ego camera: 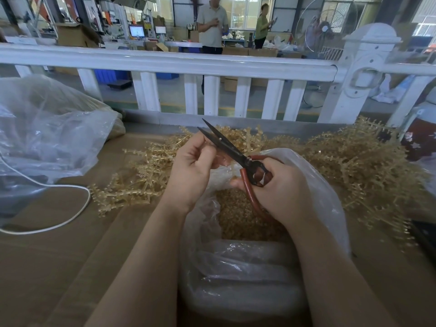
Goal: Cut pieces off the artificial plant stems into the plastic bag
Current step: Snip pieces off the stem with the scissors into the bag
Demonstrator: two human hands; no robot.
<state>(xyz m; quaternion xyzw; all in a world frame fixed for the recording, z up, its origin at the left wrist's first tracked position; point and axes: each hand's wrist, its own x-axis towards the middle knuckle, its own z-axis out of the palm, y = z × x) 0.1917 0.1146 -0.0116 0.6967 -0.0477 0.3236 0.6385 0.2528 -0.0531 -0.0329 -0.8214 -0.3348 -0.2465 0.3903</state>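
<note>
- Tan plastic stems [354, 161] lie heaped on the cardboard-covered bench [47, 256], mostly to the right of and beyond the hands, w/ a smaller spread [132, 185] to the left
- Plastic bag [313, 185] sits open right under both hands, mouth up; cut bits [238, 215] already piled inside, so anything snipped here should drop straight in
- Right hand [283, 187] grips the red-handled scissors [236, 154]; blades slightly parted, long axis running from the handles near the right hand up and away to the left, tips pointing at the far rail
- Left hand [195, 166] is curled, fingertips pinched close beside the blades near the pivot; looks like it holds a small stem piece, but the piece itself is too small/hidden to tell for sure
- Hands are close together, left just beside the blades, both over the bag mouth
- Key relation: the pinched bit lies to the left of the blades, so the next cut prob. needs it fed across the blade line, fingers kept clear of the edge
- Right-side heap is nearer the right hand, but that hand is busy w/ scissors; left hand would likely reach for the next stem
</note>
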